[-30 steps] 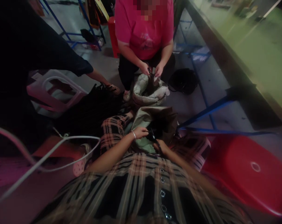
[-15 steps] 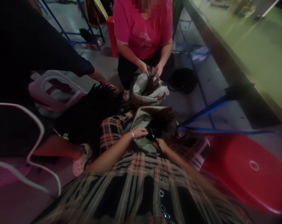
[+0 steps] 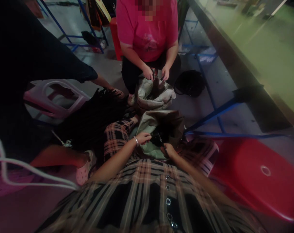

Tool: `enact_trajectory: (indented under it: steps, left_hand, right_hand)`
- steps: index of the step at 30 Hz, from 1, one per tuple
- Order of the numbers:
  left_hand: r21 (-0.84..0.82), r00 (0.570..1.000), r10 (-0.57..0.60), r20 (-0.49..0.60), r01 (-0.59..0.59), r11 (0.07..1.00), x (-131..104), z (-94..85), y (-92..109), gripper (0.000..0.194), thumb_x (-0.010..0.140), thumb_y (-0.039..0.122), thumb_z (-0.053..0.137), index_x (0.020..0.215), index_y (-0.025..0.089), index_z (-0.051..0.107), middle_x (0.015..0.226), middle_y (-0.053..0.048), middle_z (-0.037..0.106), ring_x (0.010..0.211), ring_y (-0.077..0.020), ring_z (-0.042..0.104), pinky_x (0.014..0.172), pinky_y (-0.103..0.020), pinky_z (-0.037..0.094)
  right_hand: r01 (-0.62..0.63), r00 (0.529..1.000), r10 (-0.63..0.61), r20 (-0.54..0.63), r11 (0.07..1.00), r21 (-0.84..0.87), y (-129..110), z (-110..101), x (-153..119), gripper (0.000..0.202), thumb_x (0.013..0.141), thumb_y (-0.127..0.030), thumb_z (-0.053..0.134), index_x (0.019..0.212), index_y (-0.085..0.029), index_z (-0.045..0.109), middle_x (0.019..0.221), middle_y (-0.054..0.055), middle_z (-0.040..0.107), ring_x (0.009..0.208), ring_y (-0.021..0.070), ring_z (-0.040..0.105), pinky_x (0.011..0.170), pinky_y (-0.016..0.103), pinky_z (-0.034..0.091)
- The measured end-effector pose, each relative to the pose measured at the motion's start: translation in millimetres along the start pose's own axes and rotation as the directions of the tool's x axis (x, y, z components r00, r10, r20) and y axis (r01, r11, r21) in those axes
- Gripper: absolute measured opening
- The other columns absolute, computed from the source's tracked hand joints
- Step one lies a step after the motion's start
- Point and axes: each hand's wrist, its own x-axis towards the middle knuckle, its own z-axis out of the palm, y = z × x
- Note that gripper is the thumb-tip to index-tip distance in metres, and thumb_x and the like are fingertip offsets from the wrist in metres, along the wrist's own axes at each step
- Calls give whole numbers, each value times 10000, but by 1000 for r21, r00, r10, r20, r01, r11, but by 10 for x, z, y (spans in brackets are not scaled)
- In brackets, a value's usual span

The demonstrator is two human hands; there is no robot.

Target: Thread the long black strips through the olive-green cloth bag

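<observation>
In the head view, my right hand (image 3: 169, 150) is closed round the handles of a pair of scissors (image 3: 160, 139), whose blades point up and away from me. My left hand (image 3: 143, 138), with a bracelet at the wrist, is pinched shut over the bag. Something dark seems to come from its fingertips toward the blades, too dim to name. Below both hands, between my knees, an upright sack (image 3: 147, 118) gapes wide, greenish and brown inside. Dark material (image 3: 166, 127) fills its shadowed interior.
Facing me, a person in a pink shirt (image 3: 148, 35) works over a rolled-down pale sack (image 3: 156, 103). Black strips (image 3: 93, 113) lie heaped at left, near another person's leg and a pale stool (image 3: 57, 97). A red stool (image 3: 261, 174) and blue-framed table (image 3: 217, 113) stand right.
My left hand has shifted slightly left, away from the scissors. The scissors look more spread. The white cord at left has swung lower, and the facing person's hands are a bit farther apart.
</observation>
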Motion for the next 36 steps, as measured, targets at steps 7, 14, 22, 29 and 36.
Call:
enact_trajectory:
  steps: [7,14,22,29,36]
  left_hand:
    - [-4,1000,10,-2,-10,1000,13,5,-4,254,812,374,592,707,152,527,557,43,535,350,-53,397,353,-179,264]
    - [-36,1000,0,-30,-1,999,25,16,-28,250,803,379,617,737,151,541,556,45,544,345,-49,402,349,-171,262]
    - [-99,996,-26,-85,17,995,55,8,-48,220,813,358,621,798,144,570,558,52,540,345,-48,413,356,-173,264]
    - [-129,994,-23,-102,10,992,45,11,-24,199,826,329,614,798,137,566,566,49,547,347,-44,421,359,-172,268]
    - [-146,993,-24,-119,6,989,42,39,18,178,821,311,618,825,137,584,573,52,551,347,-40,437,362,-165,276]
  right_hand:
    - [5,998,-10,-59,997,-82,-69,-4,-27,172,726,-245,550,584,-178,479,446,-49,427,392,76,404,401,190,271]
    - [-47,997,50,-58,998,50,-1,14,33,140,723,-250,546,622,-186,472,425,-65,410,342,79,398,369,190,305]
    - [-85,996,87,-2,974,211,-72,16,-10,171,720,-269,591,665,-187,451,487,-58,457,361,72,433,356,182,335]
    - [-80,997,74,37,975,206,-217,1,-99,202,742,-325,597,696,-190,453,527,-50,478,399,86,462,380,194,348]
    - [-6,992,-18,126,982,187,-245,-2,-134,209,745,-360,600,767,-183,491,613,-31,520,471,89,482,442,197,370]
